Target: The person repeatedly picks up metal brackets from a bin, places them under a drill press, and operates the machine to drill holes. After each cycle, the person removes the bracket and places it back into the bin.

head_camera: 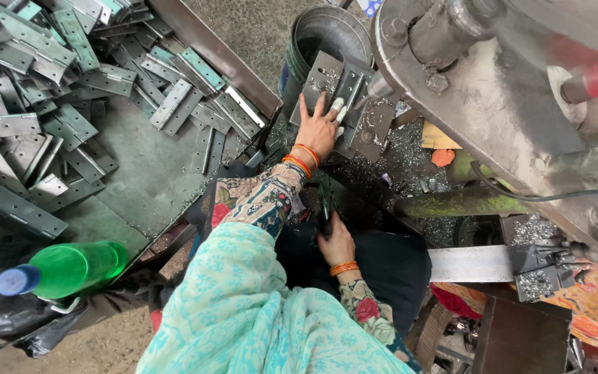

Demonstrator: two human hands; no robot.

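Hinge plate (346, 88) lies flat under the left hand (318, 130), whose fingers (322, 104) spread to press it steady beneath the machine. The right hand (337, 244) curls around a dark lever (324, 205) nearer the body. Loose hinges (70, 83) pile well left.

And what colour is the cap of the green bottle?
Blue; the cap of the green bottle shows clearly in the head view.

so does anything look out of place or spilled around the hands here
Metal shavings lie scattered on the dark surface right of the left hand, which presses a hinge plate. A green bottle lies on its side, lower left.
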